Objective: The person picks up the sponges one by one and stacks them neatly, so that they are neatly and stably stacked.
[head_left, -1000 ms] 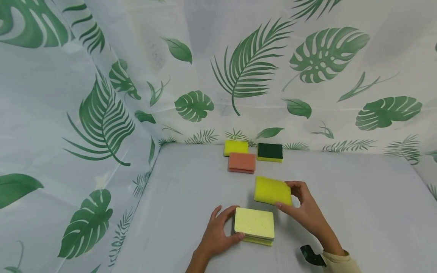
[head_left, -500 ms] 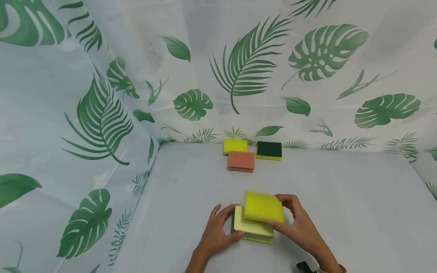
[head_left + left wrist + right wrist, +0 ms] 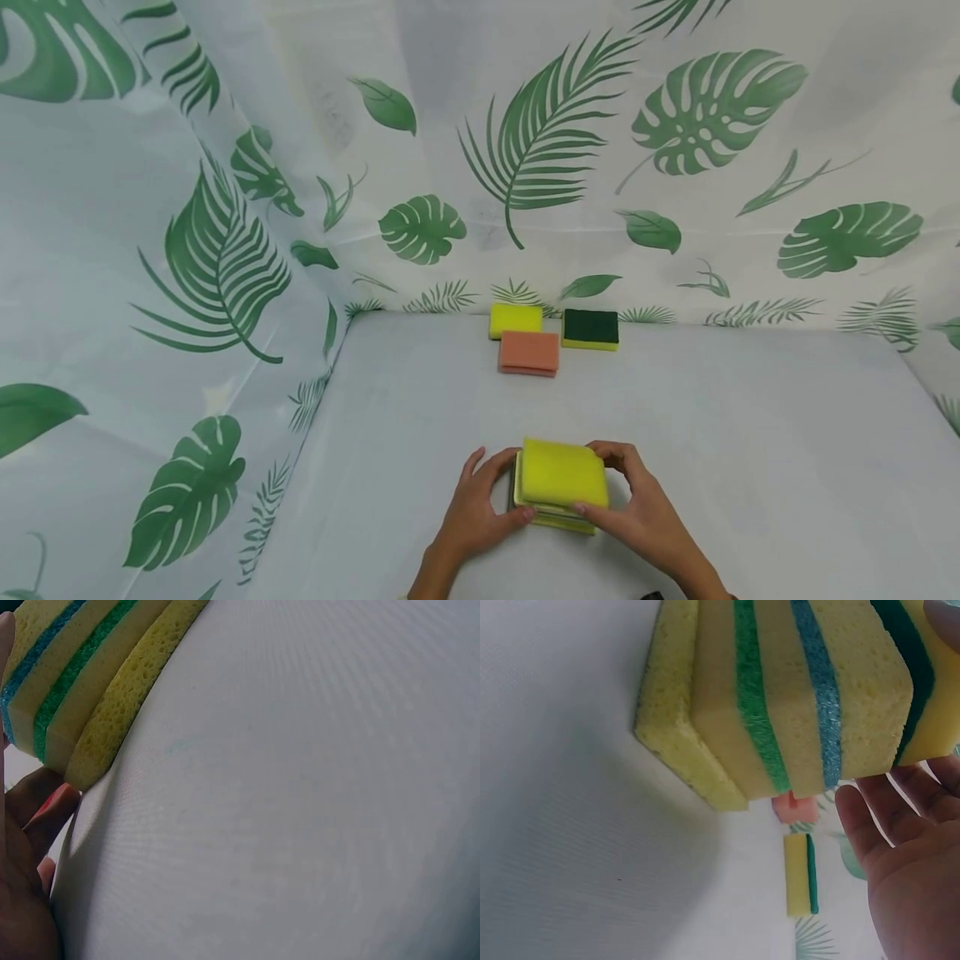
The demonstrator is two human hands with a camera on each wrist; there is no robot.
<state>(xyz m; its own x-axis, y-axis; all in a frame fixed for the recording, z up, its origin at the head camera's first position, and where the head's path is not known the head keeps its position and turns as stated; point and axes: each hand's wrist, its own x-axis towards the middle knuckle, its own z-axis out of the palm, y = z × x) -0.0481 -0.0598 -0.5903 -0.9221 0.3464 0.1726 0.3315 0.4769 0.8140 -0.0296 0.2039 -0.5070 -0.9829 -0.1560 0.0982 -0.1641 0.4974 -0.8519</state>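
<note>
In the head view, my right hand grips a bright yellow sponge by its right side, thumb at the near edge. This sponge sits on top of a stack of sponges, its dark green scouring layer facing down in the right wrist view. My left hand holds the stack's left side between thumb and fingers. Below the top sponge, the stack shows pale yellow layers with blue and green scouring bands, and a yellow porous sponge at the bottom on the table.
Toward the back of the white table lie a yellow sponge, a salmon-pink sponge and a sponge with a dark green top. Behind them hangs a white leaf-printed curtain, which also covers the left side.
My right hand has moved left and toward me with the bright yellow sponge, bringing it from beyond the stack down onto its top. My left hand has stayed at the stack.
</note>
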